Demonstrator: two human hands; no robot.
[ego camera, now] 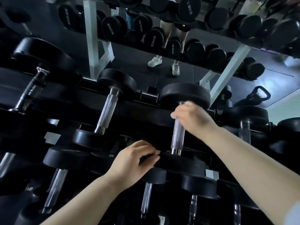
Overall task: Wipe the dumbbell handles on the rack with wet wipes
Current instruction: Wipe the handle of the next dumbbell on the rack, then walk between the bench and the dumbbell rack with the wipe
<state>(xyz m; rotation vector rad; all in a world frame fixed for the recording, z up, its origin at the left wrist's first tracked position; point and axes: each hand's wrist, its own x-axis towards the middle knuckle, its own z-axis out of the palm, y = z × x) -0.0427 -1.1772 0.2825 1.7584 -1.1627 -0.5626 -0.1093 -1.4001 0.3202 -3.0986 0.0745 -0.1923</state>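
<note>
A dumbbell with a knurled steel handle (pixel 177 135) lies on the black rack (pixel 139 111), its far head (pixel 185 93) toward the mirror and its near head (pixel 183 164) toward me. My right hand (pixel 193 117) is closed around the handle's far end, just below the far head. A small pale scrap, possibly a wet wipe, shows at its fingertips; I cannot tell for sure. My left hand (pixel 131 161) grips the rim of the near head, fingers curled over its edge.
Another dumbbell (pixel 108 109) lies to the left and one more (pixel 245 127) to the right. A lower tier holds several dumbbells (pixel 146 197). A mirror (pixel 138 62) behind the rack reflects the weights. A kettlebell (pixel 258 95) sits at the far right.
</note>
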